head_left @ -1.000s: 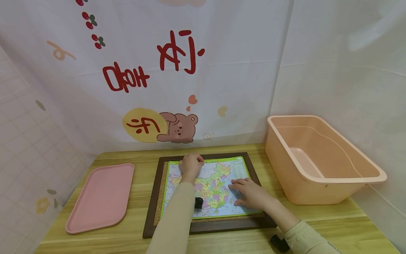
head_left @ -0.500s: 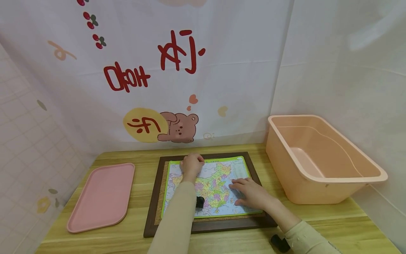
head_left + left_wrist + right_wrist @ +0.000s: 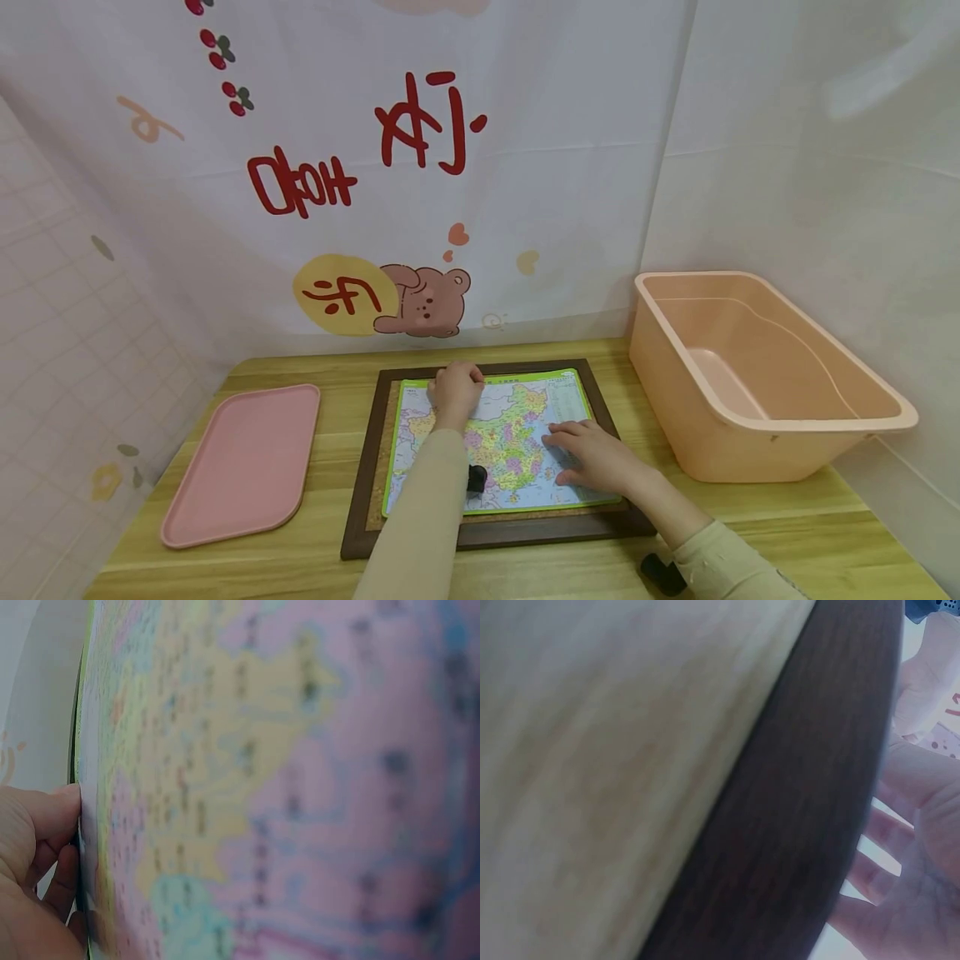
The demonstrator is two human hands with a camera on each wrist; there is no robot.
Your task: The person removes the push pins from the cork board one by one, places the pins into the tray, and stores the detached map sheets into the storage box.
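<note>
A colourful map sheet [image 3: 506, 454] with a green border lies over a cork board [image 3: 380, 471] in a dark brown wooden frame [image 3: 551, 531]. My left hand [image 3: 456, 393] is at the map's top edge, fingers bent; whether anything is pinched between them is hidden. In the left wrist view, the left thumb [image 3: 56, 814] meets the edge of the blurred map [image 3: 202, 780], with the other fingers folded beneath. My right hand [image 3: 596, 458] rests on the map's right side, fingers spread. The right wrist view shows that hand [image 3: 922, 862] beyond the frame's edge [image 3: 780, 795].
A pink tray [image 3: 243, 467] lies on the wooden table [image 3: 810, 542] to the left. To the right stands a deep peach-coloured tub [image 3: 712, 417]. A printed white cloth [image 3: 555, 192] hangs behind the table. Black wrist devices [image 3: 662, 575] show at both arms.
Both hands stay in the same places on the map. The head view has shifted very slightly; nothing else visibly differs.
</note>
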